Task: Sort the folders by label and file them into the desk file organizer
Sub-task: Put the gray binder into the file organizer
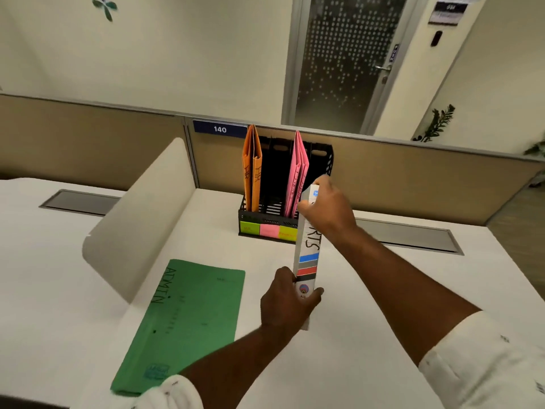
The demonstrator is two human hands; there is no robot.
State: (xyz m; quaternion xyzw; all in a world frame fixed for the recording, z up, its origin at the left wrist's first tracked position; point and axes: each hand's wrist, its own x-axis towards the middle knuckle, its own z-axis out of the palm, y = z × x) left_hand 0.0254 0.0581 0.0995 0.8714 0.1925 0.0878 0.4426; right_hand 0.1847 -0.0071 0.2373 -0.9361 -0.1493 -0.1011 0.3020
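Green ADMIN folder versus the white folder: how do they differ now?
Green folder lies flat on the desk; white folder is held on edge by left hand and right hand. Green folder is plain, marked ADMIN; white folder bears blue, grey and red stripes. Neither is in the organizer.

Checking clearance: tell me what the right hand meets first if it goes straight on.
Likely the pink folders in the black organizer, just ahead of the right hand holding the white folder; depth unclear.
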